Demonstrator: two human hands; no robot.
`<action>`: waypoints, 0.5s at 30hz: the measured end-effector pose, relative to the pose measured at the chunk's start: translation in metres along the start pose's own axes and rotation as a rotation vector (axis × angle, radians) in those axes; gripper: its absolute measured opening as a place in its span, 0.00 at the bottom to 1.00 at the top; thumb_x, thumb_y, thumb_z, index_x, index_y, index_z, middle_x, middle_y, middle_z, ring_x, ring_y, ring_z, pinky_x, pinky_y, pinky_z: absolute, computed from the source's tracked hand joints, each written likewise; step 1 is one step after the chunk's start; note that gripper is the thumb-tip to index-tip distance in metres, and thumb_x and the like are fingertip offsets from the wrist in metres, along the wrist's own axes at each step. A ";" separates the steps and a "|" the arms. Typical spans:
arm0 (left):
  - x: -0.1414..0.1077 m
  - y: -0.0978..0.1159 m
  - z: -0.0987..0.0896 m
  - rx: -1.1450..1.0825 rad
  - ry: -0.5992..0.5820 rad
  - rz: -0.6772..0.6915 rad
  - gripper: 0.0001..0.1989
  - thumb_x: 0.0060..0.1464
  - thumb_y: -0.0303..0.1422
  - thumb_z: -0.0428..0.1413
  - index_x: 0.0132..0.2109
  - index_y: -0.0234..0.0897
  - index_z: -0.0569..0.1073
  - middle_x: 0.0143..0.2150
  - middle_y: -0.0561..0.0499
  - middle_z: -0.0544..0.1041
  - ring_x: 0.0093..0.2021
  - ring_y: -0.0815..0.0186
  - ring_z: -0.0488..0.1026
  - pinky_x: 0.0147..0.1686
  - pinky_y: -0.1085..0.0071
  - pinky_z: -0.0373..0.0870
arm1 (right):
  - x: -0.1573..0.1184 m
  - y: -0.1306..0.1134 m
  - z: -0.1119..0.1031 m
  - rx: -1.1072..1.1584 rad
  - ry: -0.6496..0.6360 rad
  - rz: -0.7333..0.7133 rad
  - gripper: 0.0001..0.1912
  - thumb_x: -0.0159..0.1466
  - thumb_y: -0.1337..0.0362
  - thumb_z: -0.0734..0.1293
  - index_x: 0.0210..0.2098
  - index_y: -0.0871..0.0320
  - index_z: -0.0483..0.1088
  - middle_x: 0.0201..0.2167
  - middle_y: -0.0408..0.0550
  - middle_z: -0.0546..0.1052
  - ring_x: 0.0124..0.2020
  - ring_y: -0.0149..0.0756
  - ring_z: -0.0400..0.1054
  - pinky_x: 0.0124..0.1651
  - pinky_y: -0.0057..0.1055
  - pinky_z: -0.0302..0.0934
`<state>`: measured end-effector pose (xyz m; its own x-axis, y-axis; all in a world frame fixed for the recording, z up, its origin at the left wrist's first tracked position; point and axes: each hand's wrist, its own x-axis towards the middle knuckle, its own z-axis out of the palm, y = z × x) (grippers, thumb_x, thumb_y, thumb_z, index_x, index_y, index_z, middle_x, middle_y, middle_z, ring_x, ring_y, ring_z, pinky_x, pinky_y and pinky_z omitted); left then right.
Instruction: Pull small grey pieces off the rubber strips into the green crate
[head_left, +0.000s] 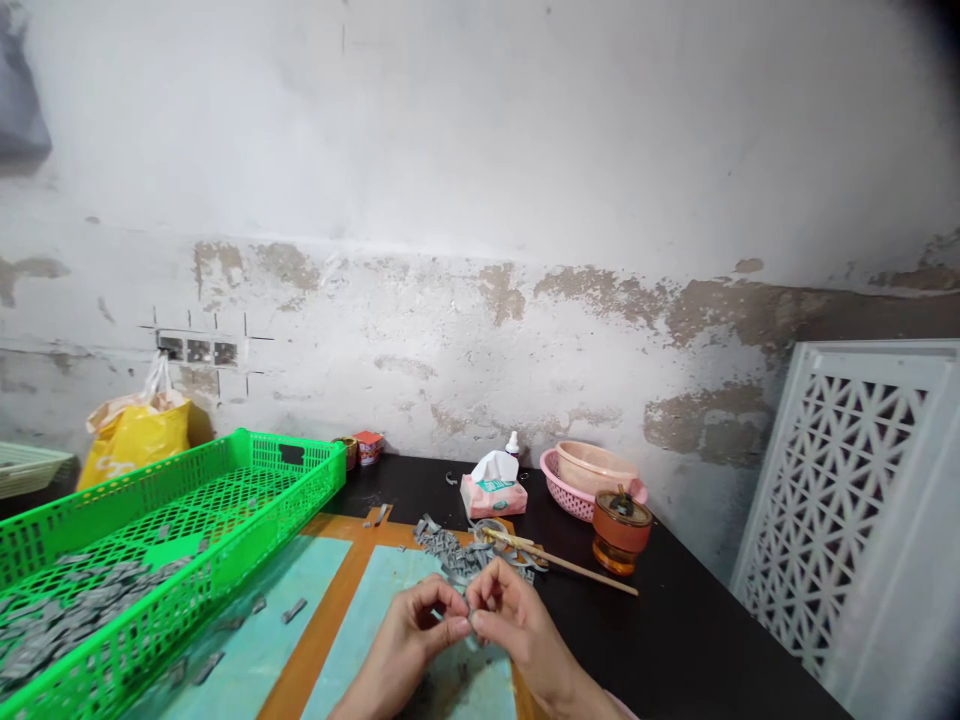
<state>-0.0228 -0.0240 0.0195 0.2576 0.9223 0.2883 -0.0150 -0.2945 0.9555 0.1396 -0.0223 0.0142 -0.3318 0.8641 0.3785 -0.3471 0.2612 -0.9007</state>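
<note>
My left hand [409,640] and my right hand [517,625] meet over the mat at the lower middle, fingertips pinched together. Between them is a small grey piece [469,612], mostly hidden by the fingers. Just beyond the hands lies a pile of grey pieces [450,550], with a wooden stick [585,572] reaching right from it. At the left, a green plastic crate [217,545] holds many grey pieces [82,610]. A few loose grey pieces [294,610] rest on the light blue mat [375,600] between crate and hands.
On the dark table [675,640] stand a tissue box [495,495], a white bottle [512,444], pink baskets [592,467] and an amber jar [621,530]. Behind the crate are a yellow bag [142,435] and small red box [369,447]. A white lattice panel [855,500] stands right.
</note>
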 end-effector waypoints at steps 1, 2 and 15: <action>0.000 0.000 -0.001 0.004 -0.012 0.004 0.13 0.44 0.40 0.64 0.27 0.34 0.75 0.27 0.53 0.71 0.31 0.64 0.66 0.33 0.71 0.60 | 0.000 0.001 -0.001 0.028 -0.009 0.025 0.15 0.53 0.61 0.73 0.29 0.57 0.62 0.27 0.39 0.67 0.27 0.28 0.58 0.30 0.27 0.52; 0.000 0.000 -0.002 0.011 -0.025 0.010 0.13 0.45 0.41 0.63 0.28 0.34 0.75 0.28 0.52 0.71 0.32 0.64 0.67 0.34 0.70 0.61 | 0.000 0.001 -0.001 0.052 -0.014 0.046 0.15 0.52 0.61 0.73 0.30 0.57 0.62 0.28 0.40 0.68 0.26 0.27 0.59 0.30 0.27 0.53; -0.006 0.014 0.000 0.373 -0.065 0.168 0.13 0.59 0.39 0.50 0.32 0.38 0.73 0.36 0.49 0.72 0.39 0.61 0.68 0.38 0.70 0.64 | 0.006 0.001 -0.007 0.029 -0.004 0.064 0.18 0.49 0.60 0.75 0.29 0.57 0.61 0.28 0.39 0.70 0.23 0.26 0.62 0.28 0.25 0.55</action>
<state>-0.0248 -0.0337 0.0315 0.3418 0.8394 0.4226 0.2863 -0.5213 0.8039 0.1432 -0.0137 0.0146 -0.3578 0.8768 0.3211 -0.3499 0.1929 -0.9167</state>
